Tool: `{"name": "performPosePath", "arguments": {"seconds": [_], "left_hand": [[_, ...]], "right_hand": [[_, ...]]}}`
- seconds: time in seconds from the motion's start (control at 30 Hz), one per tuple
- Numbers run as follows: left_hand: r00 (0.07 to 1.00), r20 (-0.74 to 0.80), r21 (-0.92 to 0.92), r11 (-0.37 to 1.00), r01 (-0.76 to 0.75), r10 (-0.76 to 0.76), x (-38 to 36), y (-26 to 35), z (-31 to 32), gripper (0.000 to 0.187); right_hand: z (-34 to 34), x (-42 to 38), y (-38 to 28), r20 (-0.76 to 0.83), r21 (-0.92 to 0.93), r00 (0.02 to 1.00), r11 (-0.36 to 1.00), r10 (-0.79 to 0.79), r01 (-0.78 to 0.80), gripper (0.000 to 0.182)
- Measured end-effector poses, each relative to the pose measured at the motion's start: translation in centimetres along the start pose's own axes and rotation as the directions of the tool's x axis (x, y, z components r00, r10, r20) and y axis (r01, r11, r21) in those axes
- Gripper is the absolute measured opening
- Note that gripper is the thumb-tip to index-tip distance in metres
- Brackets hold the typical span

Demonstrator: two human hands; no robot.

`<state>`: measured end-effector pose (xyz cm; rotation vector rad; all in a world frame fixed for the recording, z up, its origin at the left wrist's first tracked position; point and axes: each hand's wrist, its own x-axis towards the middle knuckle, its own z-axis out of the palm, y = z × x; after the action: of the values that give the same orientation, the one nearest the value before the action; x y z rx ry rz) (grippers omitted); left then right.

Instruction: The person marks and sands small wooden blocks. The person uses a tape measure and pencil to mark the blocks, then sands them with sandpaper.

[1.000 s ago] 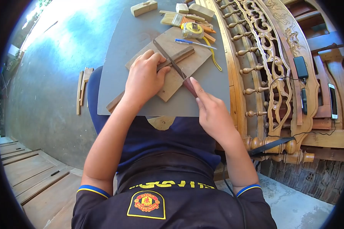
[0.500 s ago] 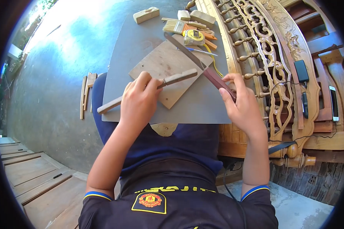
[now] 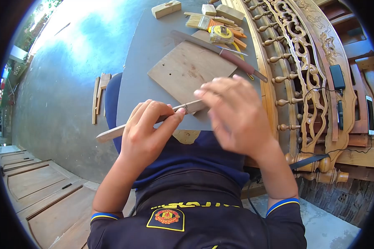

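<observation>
My left hand [image 3: 147,130] grips a thin wooden strip [image 3: 112,133] near its middle and holds it lifted over the near edge of the grey board [image 3: 141,62]. My right hand [image 3: 234,114] is blurred, fingers spread, holding nothing, and it covers the strip's right end. A long knife with a reddish handle [image 3: 237,60] lies flat beyond it, across the far corner of a square wooden plank [image 3: 187,70].
A yellow tape measure [image 3: 221,34], a paintbrush [image 3: 199,21] and small wood blocks [image 3: 166,8] lie at the board's far end. Carved wooden furniture [image 3: 303,62] stands to the right, with a phone [image 3: 370,115] on it. Wood slats [image 3: 99,95] lie on the floor left.
My right hand put the knife down on the board and moved back to the strip's right end. My left hand lifted the strip off the plank towards me.
</observation>
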<state>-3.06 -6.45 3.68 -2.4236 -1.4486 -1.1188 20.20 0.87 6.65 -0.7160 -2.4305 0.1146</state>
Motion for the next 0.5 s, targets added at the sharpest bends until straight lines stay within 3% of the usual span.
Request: {"name": "performPosePath", "arguments": {"seconds": [0.07, 0.13, 0.23, 0.33, 0.5], "left_hand": [[1.0, 0.003, -0.048, 0.999, -0.011, 0.011, 0.5, 0.8, -0.4, 0.025], [0.999, 0.033, -0.111, 0.994, 0.014, -0.01, 0.2, 1.2, -0.4, 0.027], [0.964, 0.103, -0.233, 0.937, 0.261, -0.243, 1.6, 2.8, -1.1, 0.031], [0.942, 0.299, -0.155, 0.967, 0.204, -0.151, 1.2, 2.8, -1.8, 0.034], [0.956, 0.29, -0.172, 0.981, 0.085, -0.032, 1.2, 3.3, -2.1, 0.035]], "right_hand": [[0.0, -0.4, -1.5, 0.086, -0.066, 0.996, 0.998, 0.003, 0.003, 0.031], [0.7, -1.1, -0.9, 0.071, -0.097, 0.997, 0.995, -0.019, 0.026, 0.028], [1.6, -1.9, -0.4, 0.003, -0.147, 0.997, 0.986, -0.074, 0.074, 0.026], [1.9, -2.5, -1.0, -0.03, -0.139, 0.996, 0.987, -0.08, 0.075, 0.025], [1.1, -3.5, -1.7, -0.07, -0.158, 0.993, 0.984, -0.09, 0.078, 0.022]]}}
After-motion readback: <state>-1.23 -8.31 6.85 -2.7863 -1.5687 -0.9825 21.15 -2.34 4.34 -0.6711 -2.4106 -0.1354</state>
